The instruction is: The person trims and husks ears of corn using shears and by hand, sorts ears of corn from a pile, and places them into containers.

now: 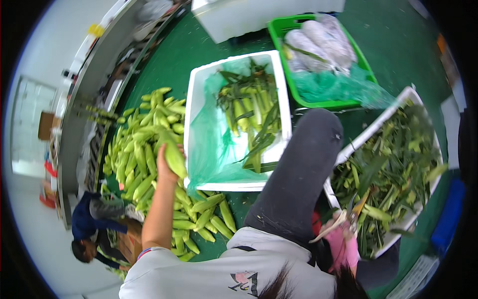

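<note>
My left hand (164, 168) is wrapped around a green husked ear of corn (172, 154), held over a large heap of similar ears (140, 160) on the floor. Just right of this hand stands a white foam box (189, 123) lined with thin green plastic. Inside it lie several ears with long dark leaves (248, 104). My right hand, in a pink glove (341, 241), grips pale-handled shears (351, 216); their exact form is blurred. The shears are at the near edge of another foam box (373, 129), filled with cut leaves and husks (384, 168).
A bright green crate (298, 95) holding wrapped bundles (317, 45) stands beyond my raised knee (321, 127). A white foam box (261, 17) is at the far side. At lower left another person (93, 220) bends over a cardboard box (130, 239). Shelving (86, 86) lines the left wall.
</note>
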Motion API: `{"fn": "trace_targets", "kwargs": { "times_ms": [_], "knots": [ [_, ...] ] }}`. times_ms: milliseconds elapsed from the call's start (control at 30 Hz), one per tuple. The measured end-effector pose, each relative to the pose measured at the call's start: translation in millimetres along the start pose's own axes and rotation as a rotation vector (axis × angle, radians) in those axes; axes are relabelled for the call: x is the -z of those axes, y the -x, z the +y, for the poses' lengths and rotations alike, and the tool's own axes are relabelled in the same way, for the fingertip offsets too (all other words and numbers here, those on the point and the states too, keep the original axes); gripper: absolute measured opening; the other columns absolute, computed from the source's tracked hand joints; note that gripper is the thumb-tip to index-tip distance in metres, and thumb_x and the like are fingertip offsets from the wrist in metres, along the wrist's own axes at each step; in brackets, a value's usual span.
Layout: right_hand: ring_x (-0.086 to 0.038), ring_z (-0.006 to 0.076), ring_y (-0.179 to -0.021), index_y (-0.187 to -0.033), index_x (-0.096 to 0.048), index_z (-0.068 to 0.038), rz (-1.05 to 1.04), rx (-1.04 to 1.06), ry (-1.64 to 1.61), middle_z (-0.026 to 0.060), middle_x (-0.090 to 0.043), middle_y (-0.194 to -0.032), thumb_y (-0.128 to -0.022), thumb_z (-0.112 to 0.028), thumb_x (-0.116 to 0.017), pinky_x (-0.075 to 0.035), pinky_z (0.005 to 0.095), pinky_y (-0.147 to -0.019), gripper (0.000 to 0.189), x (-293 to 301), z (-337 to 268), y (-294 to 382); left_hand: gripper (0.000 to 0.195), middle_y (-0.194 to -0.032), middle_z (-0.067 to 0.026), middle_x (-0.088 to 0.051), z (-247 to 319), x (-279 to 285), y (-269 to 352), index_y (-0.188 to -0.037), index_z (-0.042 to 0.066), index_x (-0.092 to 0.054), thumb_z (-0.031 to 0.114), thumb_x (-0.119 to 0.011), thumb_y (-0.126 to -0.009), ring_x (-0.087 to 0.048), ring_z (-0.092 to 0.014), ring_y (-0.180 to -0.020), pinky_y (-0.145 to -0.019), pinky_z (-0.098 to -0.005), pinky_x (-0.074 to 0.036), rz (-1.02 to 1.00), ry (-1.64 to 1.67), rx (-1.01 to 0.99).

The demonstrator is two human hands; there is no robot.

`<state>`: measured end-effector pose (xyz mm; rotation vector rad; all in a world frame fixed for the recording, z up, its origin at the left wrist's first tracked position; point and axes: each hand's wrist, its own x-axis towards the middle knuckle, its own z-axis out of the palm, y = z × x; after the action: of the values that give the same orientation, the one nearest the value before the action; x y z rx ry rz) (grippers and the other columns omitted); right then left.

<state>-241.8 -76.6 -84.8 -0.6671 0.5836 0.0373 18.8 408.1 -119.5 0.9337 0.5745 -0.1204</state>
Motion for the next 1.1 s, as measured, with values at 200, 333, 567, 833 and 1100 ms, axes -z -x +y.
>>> {"fn": "trace_targets", "kwargs": {
  "times_ms": [200, 333, 567, 833, 1100],
  "knots": [
    [-0.056, 0.025, -0.093, -0.131, -0.042, -0.006, 0.109, -0.183, 0.168, 0.0119, -0.056, -0.104, -0.086, -0.043, -0.062, -0.046, 0.037, -0.078, 0.062, -12, 19, 11, 0.051, -0.11, -0.0142, -0.058, 58, 136, -53, -0.12, -0.002, -0.049, 0.041, -0.051, -0.092, -0.056, -0.024, -0.103, -0.094, -0.0386, -0.05, 0.585, 0.247, -0.604],
    [-0.055, 0.0263, -0.097, -0.134, -0.04, -0.006, 0.22, -0.19, 0.222, 0.013, -0.055, -0.108, -0.086, -0.044, -0.06, -0.045, 0.0382, -0.081, 0.064, -10, 14, 23, 0.026, -0.088, -0.0089, -0.065, -75, 2, -150, -0.103, 0.004, -0.062, 0.026, -0.052, -0.092, -0.062, -0.02, -0.084, -0.074, -0.0336, -0.051, 0.053, -0.327, -0.282],
    [-0.051, 0.0272, -0.111, -0.138, -0.037, -0.007, 0.222, -0.27, 0.106, 0.0115, -0.052, -0.119, -0.089, -0.039, -0.058, -0.042, 0.0438, -0.095, 0.063, -5, 18, 19, 0.049, -0.117, -0.0192, -0.061, -199, 68, -325, -0.131, 0.005, -0.048, 0.022, -0.06, -0.086, -0.058, -0.034, -0.108, -0.095, -0.0383, -0.045, 0.564, -0.97, -0.223],
    [-0.05, 0.0275, -0.113, -0.139, -0.036, -0.005, 0.412, -0.296, 0.101, 0.0127, -0.052, -0.119, -0.088, -0.038, -0.058, -0.041, 0.0435, -0.097, 0.064, -3, 14, 13, 0.047, -0.075, -0.0017, -0.06, -192, -26, -256, -0.107, 0.009, -0.054, 0.044, -0.071, -0.081, -0.052, -0.012, -0.051, -0.047, -0.0251, -0.047, 0.082, -0.332, 0.205],
    [-0.056, 0.0277, -0.106, -0.132, -0.041, -0.002, 0.107, -0.146, 0.131, 0.0141, -0.058, -0.107, -0.081, -0.043, -0.065, -0.045, 0.0369, -0.088, 0.07, -11, 10, 15, 0.053, -0.11, -0.0139, -0.058, -147, -88, -50, -0.117, 0.01, -0.053, 0.054, -0.059, -0.086, -0.059, -0.021, -0.092, -0.072, -0.037, -0.055, -0.493, 0.249, 0.305]
  ]
}}
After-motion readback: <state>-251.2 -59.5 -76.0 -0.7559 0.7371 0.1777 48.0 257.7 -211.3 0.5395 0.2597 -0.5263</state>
